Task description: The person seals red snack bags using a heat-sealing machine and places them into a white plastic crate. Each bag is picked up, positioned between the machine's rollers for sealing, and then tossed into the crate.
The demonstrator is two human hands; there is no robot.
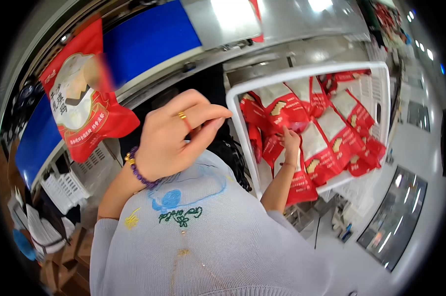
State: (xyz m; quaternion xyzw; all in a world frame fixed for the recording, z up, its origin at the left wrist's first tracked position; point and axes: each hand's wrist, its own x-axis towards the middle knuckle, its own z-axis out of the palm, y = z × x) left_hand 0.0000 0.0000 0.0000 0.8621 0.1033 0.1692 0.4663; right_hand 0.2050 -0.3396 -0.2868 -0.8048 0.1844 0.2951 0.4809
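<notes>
My left hand, with a gold ring and a purple bead bracelet, is in front of my chest, its fingers curled in and nothing visible in them. To its left is a red printed bag, partly over the blue belt and not touching the hand. My right hand reaches into a white plastic basket full of similar bags. Its fingers are closed at the lower edge of a red and white bag; the fingertips are partly hidden.
The blue conveyor belt runs across the upper left, beside a metal surface. A smaller white basket is at the lower left. Stacked cartons are below it. At the right, a window-like panel shows beyond the full basket.
</notes>
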